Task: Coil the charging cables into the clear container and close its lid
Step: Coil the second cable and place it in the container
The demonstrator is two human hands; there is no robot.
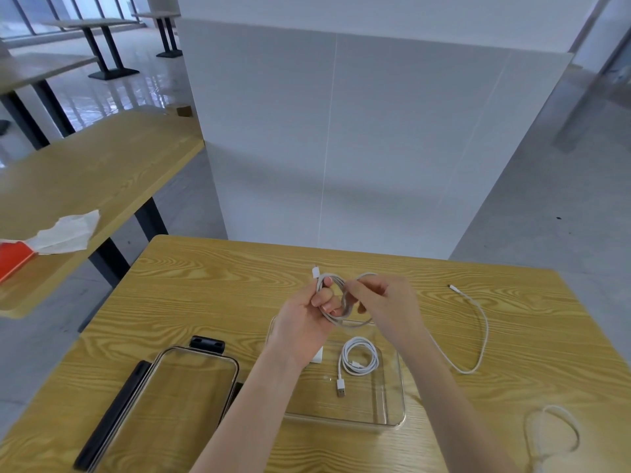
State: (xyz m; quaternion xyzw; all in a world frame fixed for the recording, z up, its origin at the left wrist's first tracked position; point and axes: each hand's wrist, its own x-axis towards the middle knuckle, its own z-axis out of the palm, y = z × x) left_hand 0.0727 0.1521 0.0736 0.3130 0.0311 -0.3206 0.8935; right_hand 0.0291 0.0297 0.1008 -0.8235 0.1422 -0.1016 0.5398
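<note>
White cable (336, 303) looped between left hand (302, 319) and right hand (386, 307), above clear container (396, 409) with 1 coiled cable (360, 360)

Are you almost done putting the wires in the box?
About halfway. One coiled cable already lies in the clear container. Both hands, left hand and right hand, are winding a second cable above it, its loose tail trailing across the table. Another cable waits at the near right edge. The lid lies beside the container, not yet on.
</note>
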